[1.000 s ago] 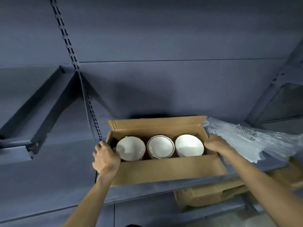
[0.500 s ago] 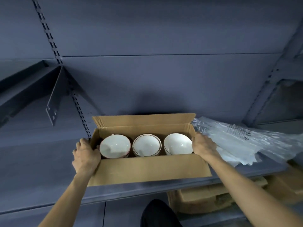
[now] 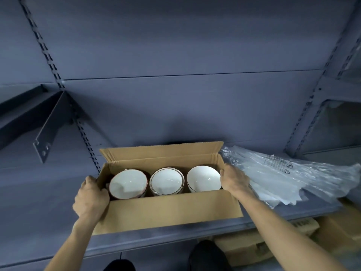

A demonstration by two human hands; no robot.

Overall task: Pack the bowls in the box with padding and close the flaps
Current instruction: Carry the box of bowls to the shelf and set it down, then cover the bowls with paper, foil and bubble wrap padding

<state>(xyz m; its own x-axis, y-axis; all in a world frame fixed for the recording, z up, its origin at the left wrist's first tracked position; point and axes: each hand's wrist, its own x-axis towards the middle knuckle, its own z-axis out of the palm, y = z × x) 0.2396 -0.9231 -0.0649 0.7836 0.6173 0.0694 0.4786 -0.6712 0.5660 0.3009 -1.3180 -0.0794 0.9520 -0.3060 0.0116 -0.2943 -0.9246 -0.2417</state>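
An open cardboard box [image 3: 172, 210] rests on a grey shelf [image 3: 45, 222], its rear flap upright and its front flap hanging down. Three white bowls sit in a row inside: a left bowl [image 3: 128, 183], a middle bowl [image 3: 167, 180] and a right bowl [image 3: 204, 178]. My left hand [image 3: 90, 198] grips the box's left end. My right hand [image 3: 234, 179] grips its right end wall. Clear plastic air-cushion padding [image 3: 293, 177] lies on the shelf just right of the box, touching my right hand's back.
The shelf's back panel and slotted uprights [image 3: 86, 137] rise behind the box. A bracket [image 3: 48, 130] sticks out at the left. More cardboard boxes [image 3: 273, 239] sit on the level below at the right. Dark shoes [image 3: 207, 255] show at the bottom.
The view has shifted a little, so the box appears lower and nearer. Both hands keep their hold on the box's two ends; the bowls have not moved within it.
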